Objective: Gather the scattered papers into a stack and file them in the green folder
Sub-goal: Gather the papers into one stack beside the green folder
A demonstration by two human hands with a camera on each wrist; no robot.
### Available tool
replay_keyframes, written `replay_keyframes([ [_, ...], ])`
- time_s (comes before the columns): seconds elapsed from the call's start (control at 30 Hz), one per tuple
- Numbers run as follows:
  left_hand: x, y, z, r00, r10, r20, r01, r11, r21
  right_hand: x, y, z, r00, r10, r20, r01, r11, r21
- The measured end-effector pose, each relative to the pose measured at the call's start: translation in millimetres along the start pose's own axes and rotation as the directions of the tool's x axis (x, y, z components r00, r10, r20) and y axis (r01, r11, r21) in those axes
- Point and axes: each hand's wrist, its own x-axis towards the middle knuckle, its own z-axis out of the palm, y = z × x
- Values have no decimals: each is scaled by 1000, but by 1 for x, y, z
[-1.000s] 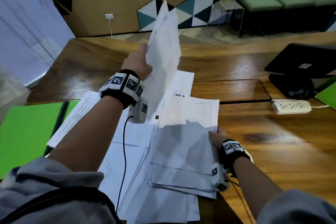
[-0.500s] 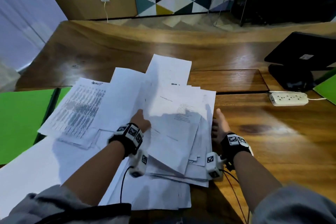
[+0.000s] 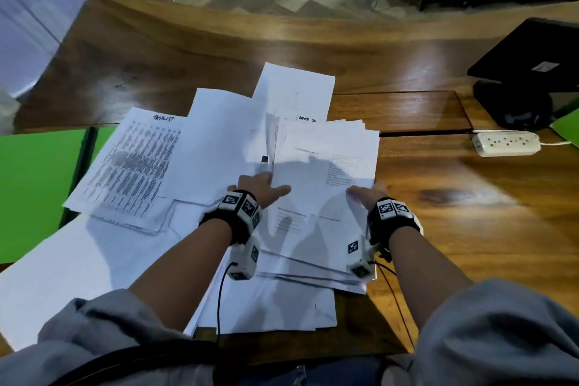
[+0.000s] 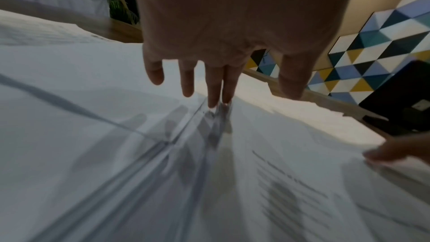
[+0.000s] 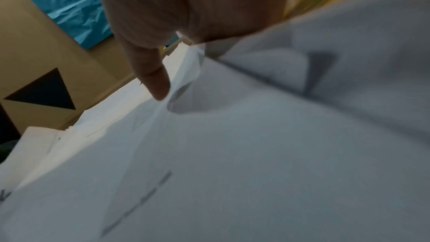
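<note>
White papers lie scattered across the wooden table (image 3: pixel 470 229). A loose stack of sheets (image 3: pixel 326 166) sits in the middle, its edges uneven. My left hand (image 3: pixel 263 186) is at the stack's left edge; in the left wrist view its fingers (image 4: pixel 214 87) are straight, tips touching the sheet edges, thumb over the top sheet. My right hand (image 3: pixel 366 193) holds the stack's right edge: the thumb (image 5: pixel 153 80) lies on top, the fingers are hidden under the paper. The open green folder (image 3: pixel 31 191) lies at the far left, partly under papers.
A printed table sheet (image 3: pixel 131 166) and several blank sheets spread left of the stack, toward the folder. A white power strip (image 3: pixel 506 143) and a black device (image 3: pixel 529 84) stand at the right. Another green folder corner (image 3: pixel 567 128) shows at the right edge.
My left hand brought the raised sheet down onto the stack and now rests at its left edge. My right hand's thumb has moved onto the stack's right edge.
</note>
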Motion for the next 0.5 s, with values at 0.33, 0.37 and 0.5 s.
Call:
replay_keyframes([
  [0.33,45,-115,-95,890,-385,-245,337,916,-216,-19,-2,6,995,1,-98,-25,969,-245],
  [0.37,46,-121,-96,919,-323,-227,278,937,-210,-22,-3,7,995,3,-100,-31,961,-274],
  [0.5,54,-115,-109,937,-338,-93,249,830,-500,-20,-9,13,991,33,-131,-67,963,-260],
])
